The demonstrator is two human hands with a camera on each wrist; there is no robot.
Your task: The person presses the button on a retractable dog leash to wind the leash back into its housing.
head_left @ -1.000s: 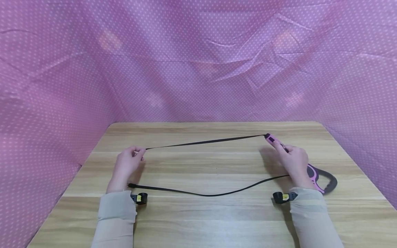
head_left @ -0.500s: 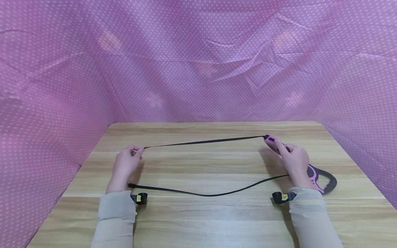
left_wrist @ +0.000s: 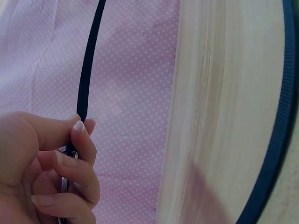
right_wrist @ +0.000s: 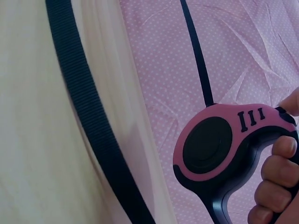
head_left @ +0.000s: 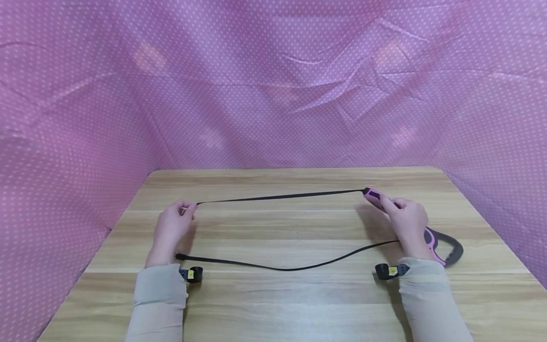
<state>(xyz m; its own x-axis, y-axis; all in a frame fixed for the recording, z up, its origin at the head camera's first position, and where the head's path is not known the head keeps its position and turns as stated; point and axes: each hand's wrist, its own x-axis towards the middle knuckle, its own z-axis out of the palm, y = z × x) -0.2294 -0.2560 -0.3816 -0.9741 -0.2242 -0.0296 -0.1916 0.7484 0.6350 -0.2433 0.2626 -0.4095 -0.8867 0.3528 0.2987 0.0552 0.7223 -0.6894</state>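
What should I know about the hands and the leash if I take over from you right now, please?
Left hand pinches the black strap near its end, above the wooden table.
Right hand grips the handle of the pink retractable leash; its thumb lies by the button end.
The strap runs taut between both hands; a second length lies slack on the table nearer the person.
Done: strap is drawn out of the housing.
Left: probably letting it reel in or laying it down, though that is only a guess.
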